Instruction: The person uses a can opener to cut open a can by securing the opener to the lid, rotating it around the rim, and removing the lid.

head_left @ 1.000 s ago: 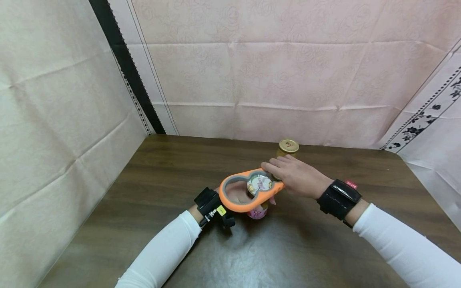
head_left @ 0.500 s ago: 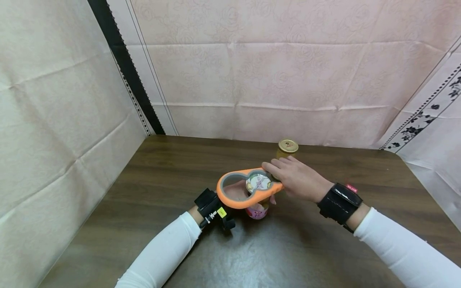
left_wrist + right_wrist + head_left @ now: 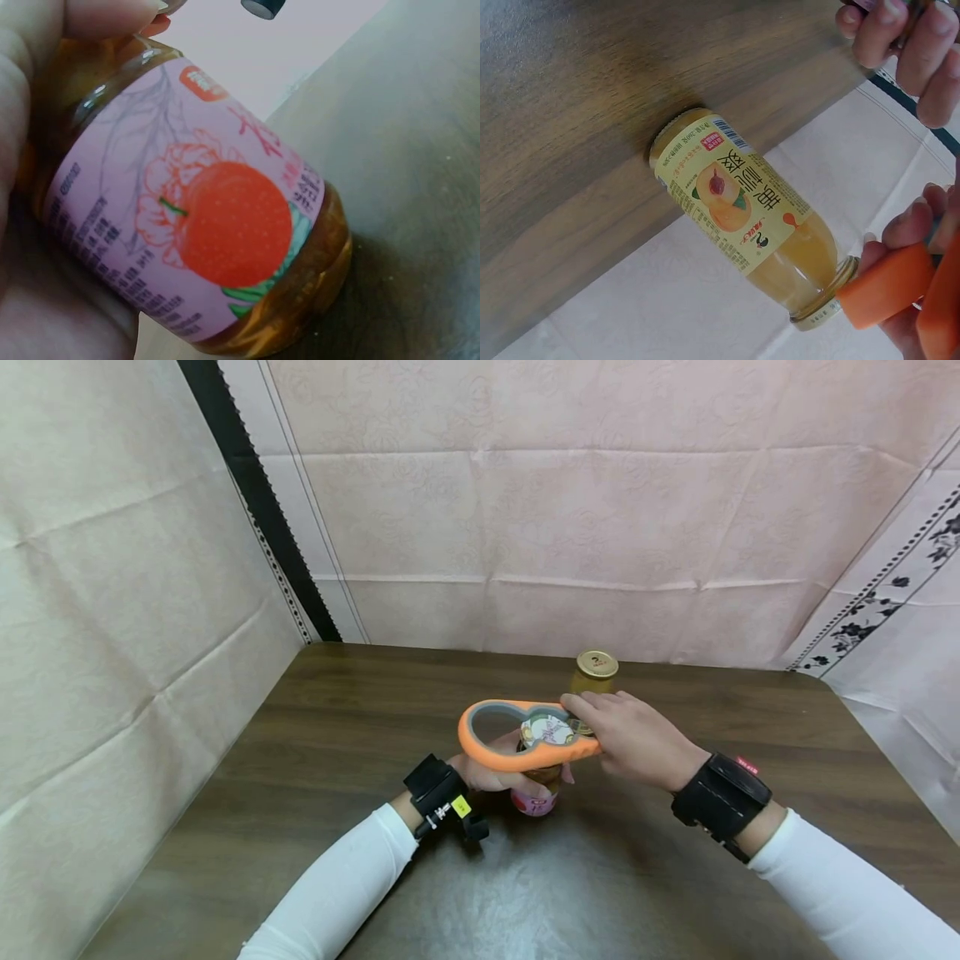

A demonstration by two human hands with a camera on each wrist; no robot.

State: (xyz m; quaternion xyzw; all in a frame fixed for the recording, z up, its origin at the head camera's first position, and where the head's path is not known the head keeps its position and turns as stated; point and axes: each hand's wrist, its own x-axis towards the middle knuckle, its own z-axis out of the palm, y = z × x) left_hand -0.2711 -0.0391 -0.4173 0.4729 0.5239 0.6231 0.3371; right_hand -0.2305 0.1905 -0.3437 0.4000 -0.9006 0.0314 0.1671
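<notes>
My left hand (image 3: 491,772) grips a glass jar (image 3: 187,202) with a pink label showing a red fruit; the jar stands on the table in the head view. An orange-and-grey jar opener (image 3: 517,762) lies over its patterned lid (image 3: 547,729), the lid showing within the opener's frame. My right hand (image 3: 637,737) holds the opener at its right end, with fingers curled over it. In the right wrist view, part of the orange opener (image 3: 889,286) shows at the lower right, by the fingers. Contact between opener and lid rim cannot be made out.
A tall yellow-labelled peach jar (image 3: 727,195) with a gold lid (image 3: 597,663) stands just beyond my right hand. The brown wooden table (image 3: 360,710) ends at a pale cloth backdrop (image 3: 600,527) behind, with another cloth (image 3: 135,610) at the left.
The opener has turned clockwise: its left end has swung away from me, while my right hand has shifted slightly right and nearer. My left hand keeps its grip on the jar.
</notes>
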